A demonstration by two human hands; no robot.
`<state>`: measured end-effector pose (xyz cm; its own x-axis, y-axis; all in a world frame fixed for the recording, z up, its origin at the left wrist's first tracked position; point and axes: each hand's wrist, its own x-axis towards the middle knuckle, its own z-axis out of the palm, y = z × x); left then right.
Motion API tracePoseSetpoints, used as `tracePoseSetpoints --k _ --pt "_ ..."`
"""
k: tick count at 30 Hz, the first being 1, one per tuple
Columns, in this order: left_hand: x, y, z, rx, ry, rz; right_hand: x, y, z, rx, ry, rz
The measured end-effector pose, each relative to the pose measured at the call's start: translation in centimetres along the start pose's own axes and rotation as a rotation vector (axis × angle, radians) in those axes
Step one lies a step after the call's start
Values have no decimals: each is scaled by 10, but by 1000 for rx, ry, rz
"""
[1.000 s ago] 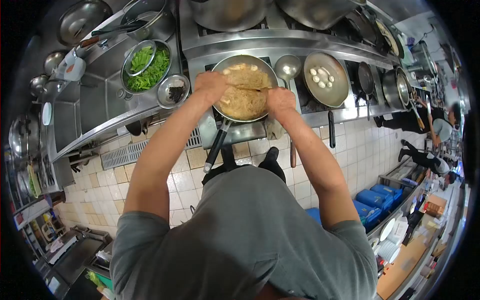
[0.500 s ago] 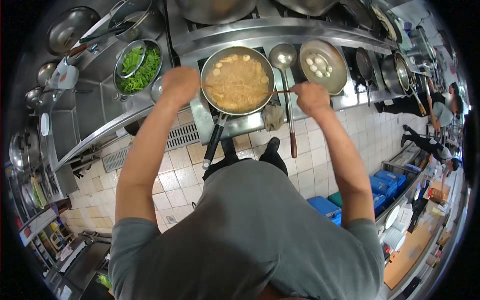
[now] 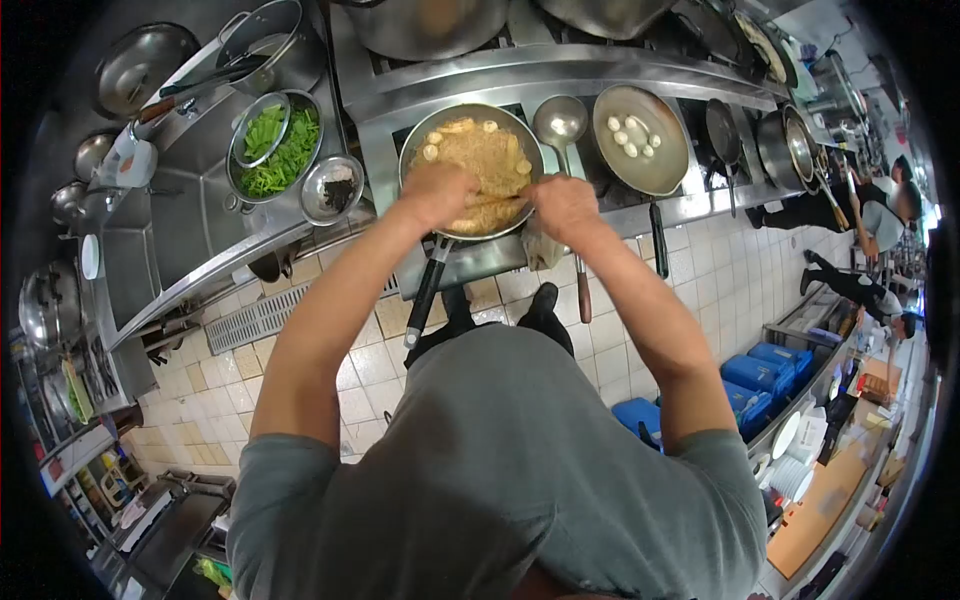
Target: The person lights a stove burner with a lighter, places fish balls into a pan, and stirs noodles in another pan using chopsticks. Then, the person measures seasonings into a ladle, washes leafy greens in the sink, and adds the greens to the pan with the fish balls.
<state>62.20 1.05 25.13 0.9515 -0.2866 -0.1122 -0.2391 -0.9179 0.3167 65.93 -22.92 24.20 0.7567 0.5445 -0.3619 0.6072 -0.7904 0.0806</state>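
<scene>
Noodles (image 3: 475,155) in pan (image 3: 536,158); R hand (image 3: 562,207) grips thin stick (image 3: 512,198), L hand (image 3: 437,193) clenched, hold unclear.

From my remote stn. I note: flr (image 3: 370,355), pale sq. tiles, some yellowish; metal drain grate (image 3: 260,319) let in at L, alongside s/s sink unit (image 3: 190,205). Blue bins (image 3: 757,374) stand R, near counter w/ brown worktop (image 3: 820,508). Light glints off tiles R of ctr.

On the steel surface (image 3: 470,263) sits the noodle pan (image 3: 411,150)! From it, a ladle (image 3: 560,120) lies at two o'clock, a wide pan (image 3: 643,175) of white pieces (image 3: 631,136) at three, a small dark pan (image 3: 722,130) farther out, and a crumpled cloth (image 3: 543,250) at five.
</scene>
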Motion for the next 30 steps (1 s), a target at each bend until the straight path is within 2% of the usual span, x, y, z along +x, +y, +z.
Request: tracePoseSetpoints --k 1,2,3,4,5,7,8,11,12,14,15,17,18,20,25,28,30 --pt "5 -4 8 117 -110 -122 -1 5 -5 -3 4 -1" --pt "7 -8 16 231 -230 -241 -9 15 -10 19 -35 90" --pt "-3 -21 2 225 -207 -268 -17 28 -15 41 -71 180" --pt "-13 -39 -21 221 -179 -295 -28 46 -15 13 19 192" --pt "-17 -45 -37 223 -185 -294 -32 55 -19 17 16 192" --pt "-28 -49 -56 255 -34 -272 -42 61 -22 176 114 198" --pt "-29 -47 -47 259 -35 -272 -36 54 -16 93 78 225" --pt "-16 -40 -2 198 -331 -209 -30 23 12 205 17 178" --pt "-18 -37 -2 195 -331 -210 -30 17 20 203 16 176" --pt "-29 -29 0 -42 -265 -260 -36 7 33 561 144 269" --pt "-29 -34 3 -37 -266 -255 -34 8 34 565 148 273" --pt "-25 -54 11 -200 -142 -352 -23 15 32 652 314 277" --pt "-21 -57 7 -200 -150 -346 -16 18 26 654 310 286" --pt "-18 -58 -7 -258 -35 -526 -6 20 2 537 353 389" --pt "-41 -61 -29 -29 42 -487 -28 25 -15 453 258 406" --pt "-29 -44 -23 6 5 -444 -23 -13 2 363 345 191" --pt "-4 -46 17 73 175 -108 5 -30 39 266 311 151"
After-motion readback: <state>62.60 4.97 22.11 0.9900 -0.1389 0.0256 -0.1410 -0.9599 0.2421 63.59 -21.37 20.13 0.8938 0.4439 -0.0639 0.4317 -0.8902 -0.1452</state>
